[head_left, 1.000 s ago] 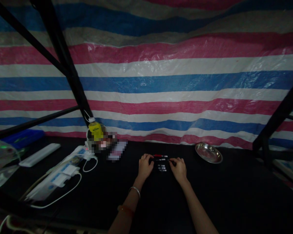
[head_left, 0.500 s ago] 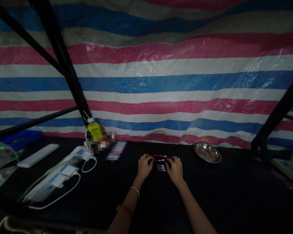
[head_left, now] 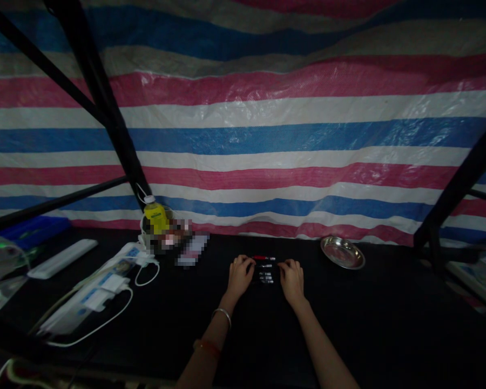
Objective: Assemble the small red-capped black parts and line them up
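Between left hand point(head_left: 240, 275) and right hand point(head_left: 291, 278), grips unclear, small pieces point(head_left: 264, 273); steel dish point(head_left: 342, 252) right, yellow bottle point(head_left: 156, 217) left.

Your left hand point(head_left: 240, 275) and right hand point(head_left: 291, 278) are bare, and so are the left forearm point(head_left: 215, 328) and right forearm point(head_left: 321, 341) behind them. Just behind your left hand a thin silver bangle point(head_left: 222, 313) circles the wrist — rounded, catching a little light. Further back on that arm sits an orange-red band point(head_left: 205, 346) — narrow and dull.

A glossy woven-plastic tarpaulin point(head_left: 267, 129) hangs behind the matt black table point(head_left: 368, 324). Near its far edge sits a shiny metal dish point(head_left: 342, 252). The yellow bottle point(head_left: 155, 219) looks plastic.
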Demonstrator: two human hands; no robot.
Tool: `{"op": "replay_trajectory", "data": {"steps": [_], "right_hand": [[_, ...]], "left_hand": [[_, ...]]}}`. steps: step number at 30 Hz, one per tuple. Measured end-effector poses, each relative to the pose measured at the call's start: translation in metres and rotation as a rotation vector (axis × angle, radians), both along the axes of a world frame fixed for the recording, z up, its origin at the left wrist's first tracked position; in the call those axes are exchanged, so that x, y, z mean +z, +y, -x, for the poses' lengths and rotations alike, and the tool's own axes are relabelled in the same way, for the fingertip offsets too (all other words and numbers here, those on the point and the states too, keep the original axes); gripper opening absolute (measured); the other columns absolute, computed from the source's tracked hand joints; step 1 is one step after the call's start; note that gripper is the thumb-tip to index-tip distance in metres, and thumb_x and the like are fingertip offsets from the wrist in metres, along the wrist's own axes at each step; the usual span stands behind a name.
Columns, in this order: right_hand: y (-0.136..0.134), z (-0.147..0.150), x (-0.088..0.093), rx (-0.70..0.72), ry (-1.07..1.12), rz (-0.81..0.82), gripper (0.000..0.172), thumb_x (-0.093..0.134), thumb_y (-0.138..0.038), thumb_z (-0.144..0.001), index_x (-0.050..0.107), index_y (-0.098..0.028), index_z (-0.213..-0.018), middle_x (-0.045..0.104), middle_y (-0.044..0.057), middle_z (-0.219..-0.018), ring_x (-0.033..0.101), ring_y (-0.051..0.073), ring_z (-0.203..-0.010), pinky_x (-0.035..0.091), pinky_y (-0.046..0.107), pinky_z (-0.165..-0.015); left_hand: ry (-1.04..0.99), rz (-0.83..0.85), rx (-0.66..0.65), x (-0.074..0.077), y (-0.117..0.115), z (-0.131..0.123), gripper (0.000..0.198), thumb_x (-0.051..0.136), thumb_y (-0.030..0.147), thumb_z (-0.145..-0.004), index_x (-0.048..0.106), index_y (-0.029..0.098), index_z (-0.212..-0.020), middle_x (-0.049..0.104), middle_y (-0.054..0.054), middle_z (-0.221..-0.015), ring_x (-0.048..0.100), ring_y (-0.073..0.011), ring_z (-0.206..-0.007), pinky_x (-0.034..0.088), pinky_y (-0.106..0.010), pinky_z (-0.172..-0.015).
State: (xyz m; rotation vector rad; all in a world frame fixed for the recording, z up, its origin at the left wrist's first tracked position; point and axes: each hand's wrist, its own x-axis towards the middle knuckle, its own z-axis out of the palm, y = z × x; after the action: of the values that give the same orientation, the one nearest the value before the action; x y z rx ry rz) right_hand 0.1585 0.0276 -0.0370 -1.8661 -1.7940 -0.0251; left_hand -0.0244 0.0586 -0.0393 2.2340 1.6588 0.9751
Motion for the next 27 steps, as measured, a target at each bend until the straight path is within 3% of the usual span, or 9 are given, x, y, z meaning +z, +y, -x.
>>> {"op": "replay_trajectory", "data": {"steps": [13,18,22,27], "right_hand": [[-0.001,-0.003,0.004,-0.055,0.024,0.084,0.038,0.042,-0.004,-0.079,0.068,-0.023,-0.099,0.061,0.006,-0.102,0.048,0.021,-0.096,0.032,0.03,-0.077],[0.002,0.001,0.007,-0.106,0.054,0.001,0.032,0.041,-0.014,-0.084,0.064,-0.018,-0.107,0.061,0.009,-0.104,0.049,0.022,-0.096,0.033,0.032,-0.078],[0.01,0.008,0.005,-0.027,0.025,-0.068,0.033,0.041,-0.024,-0.087,0.059,-0.018,-0.115,0.058,0.011,-0.11,0.047,0.023,-0.102,0.034,0.034,-0.082],[0.015,0.013,0.0,0.042,-0.013,-0.051,0.032,0.046,-0.023,-0.085,0.059,-0.024,-0.114,0.052,0.01,-0.123,0.039,0.025,-0.115,0.031,0.036,-0.087]], "left_hand": [[-0.046,0.024,0.009,-0.005,0.004,0.001,0.017,0.05,0.033,-0.083,0.065,0.025,-0.087,0.056,-0.003,-0.098,0.052,-0.0196,-0.096,0.041,-0.037,-0.084],[-0.09,0.017,0.008,-0.003,0.004,0.0,0.02,0.049,0.035,-0.083,0.065,0.025,-0.085,0.057,-0.004,-0.097,0.053,-0.0198,-0.097,0.041,-0.037,-0.085],[-0.189,0.001,0.018,-0.003,0.006,0.0,0.021,0.048,0.036,-0.083,0.065,0.023,-0.083,0.058,-0.004,-0.092,0.055,-0.019,-0.092,0.043,-0.036,-0.084],[-0.324,-0.026,0.02,-0.007,0.012,0.002,0.024,0.046,0.037,-0.083,0.064,0.021,-0.077,0.059,-0.004,-0.084,0.057,-0.0168,-0.082,0.046,-0.031,-0.077]]}}
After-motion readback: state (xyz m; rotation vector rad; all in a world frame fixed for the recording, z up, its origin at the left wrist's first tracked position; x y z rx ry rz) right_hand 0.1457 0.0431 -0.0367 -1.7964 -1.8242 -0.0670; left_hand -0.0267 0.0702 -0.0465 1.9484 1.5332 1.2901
